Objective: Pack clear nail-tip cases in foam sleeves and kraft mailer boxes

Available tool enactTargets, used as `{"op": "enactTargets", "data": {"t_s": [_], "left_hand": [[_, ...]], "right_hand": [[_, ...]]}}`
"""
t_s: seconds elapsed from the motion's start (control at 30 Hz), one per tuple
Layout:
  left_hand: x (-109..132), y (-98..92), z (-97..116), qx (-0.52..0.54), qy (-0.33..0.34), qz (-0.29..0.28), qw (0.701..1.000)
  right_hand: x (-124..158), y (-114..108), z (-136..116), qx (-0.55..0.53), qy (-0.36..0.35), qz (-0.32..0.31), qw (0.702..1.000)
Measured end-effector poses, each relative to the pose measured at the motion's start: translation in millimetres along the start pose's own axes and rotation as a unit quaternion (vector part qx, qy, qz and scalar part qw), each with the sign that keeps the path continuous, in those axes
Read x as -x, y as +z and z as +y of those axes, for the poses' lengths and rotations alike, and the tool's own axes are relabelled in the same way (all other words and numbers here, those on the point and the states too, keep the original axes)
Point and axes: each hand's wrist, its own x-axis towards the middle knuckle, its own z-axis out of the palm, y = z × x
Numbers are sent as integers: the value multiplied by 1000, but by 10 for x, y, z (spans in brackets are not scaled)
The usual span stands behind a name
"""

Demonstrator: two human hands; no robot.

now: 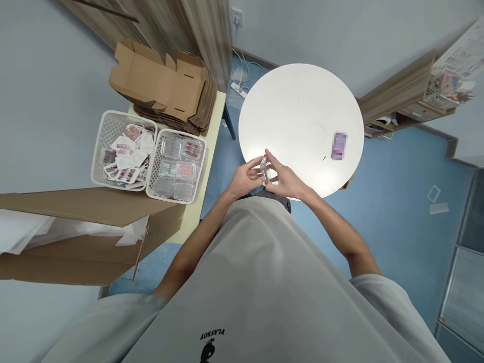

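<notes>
Between my two hands is a small clear plastic box (pixel 263 169), held on edge above the near rim of the round white table (pixel 298 106). My left hand (pixel 245 179) grips its left side with fingers and thumb. On the other side, my right hand (pixel 285 180) pinches it between the thumb below and the fingers above. What the box contains, if anything, is too small to make out. A blurred purple item (pixel 339 146) lies toward the right of the tabletop.
Left of me, a yellow table (pixel 216 116) bears stacked flat cardboard boxes (pixel 159 83), a white basket (pixel 99 151) of small cards and another basket (pixel 202 171) holding clear boxes. A large open carton (pixel 94 204) stands nearer. A power strip (pixel 238 89) lies on the blue floor.
</notes>
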Motion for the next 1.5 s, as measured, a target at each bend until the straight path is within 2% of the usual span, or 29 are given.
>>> {"op": "enactTargets", "data": {"t_s": [0.13,0.27,0.47,0.57,0.77,0.93,1.2,1.37,1.5], "left_hand": [[67,67,119,-42,19,-14,999],[96,54,178,-46,14,-26,999],[103,-64,298,48,6,-52,997],[130,-68,376,115,-5,-69,991],[210,64,443,178,-28,-69,981],[282,186,483,187,-36,-62,980],[318,285,519,170,-40,-47,984],[325,320,511,169,-65,-28,983],[345,333,502,160,-81,-38,983]], "right_hand": [[105,22,-117,29,-13,6,999],[178,33,-131,37,-11,12,999],[292,-166,-170,-72,-7,32,997],[316,-281,-218,-139,3,67,988],[163,-358,-209,-216,17,170,961],[8,-358,-170,-212,23,221,952],[-43,-323,-107,-199,11,248,948],[-31,-288,-61,-204,8,260,944],[-18,-256,-58,-213,15,275,937]]}}
